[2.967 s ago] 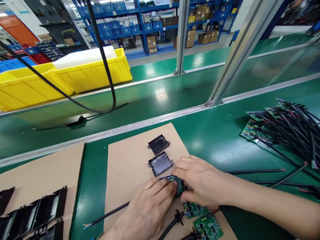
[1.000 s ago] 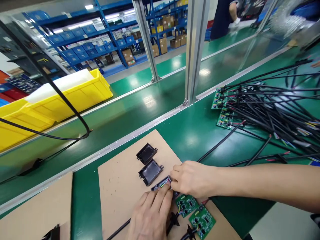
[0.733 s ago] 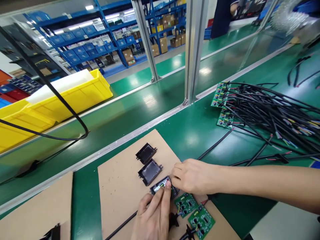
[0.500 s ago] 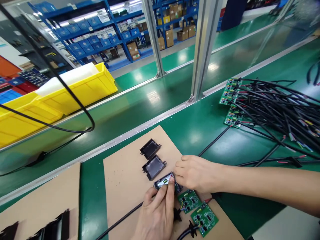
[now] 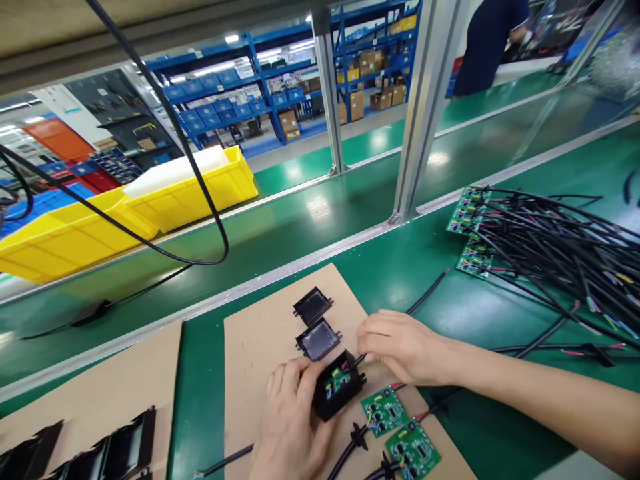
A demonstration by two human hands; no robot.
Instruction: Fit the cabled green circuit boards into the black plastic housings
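My left hand grips a black plastic housing by its left side, tilting it up off the cardboard sheet. Inside the housing sits a green circuit board. At the housing's right end, my right hand is closed on a black cable that runs on past the fingers to a bare red end. Another black cable emerges left of my left wrist. Just beyond the hands lie two open black housings. Two green boards with cables rest nearer me, right of the held housing.
A heap of black cables with green boards covers the bench at right. More black housings lie on a second cardboard sheet at left. Yellow bins, a hanging cable loop and a metal post stand behind.
The housing has been tilted up, and my left hand has shifted from pressing on its board to gripping its side. My right hand now pinches the cable. The view has swung slightly left and up.
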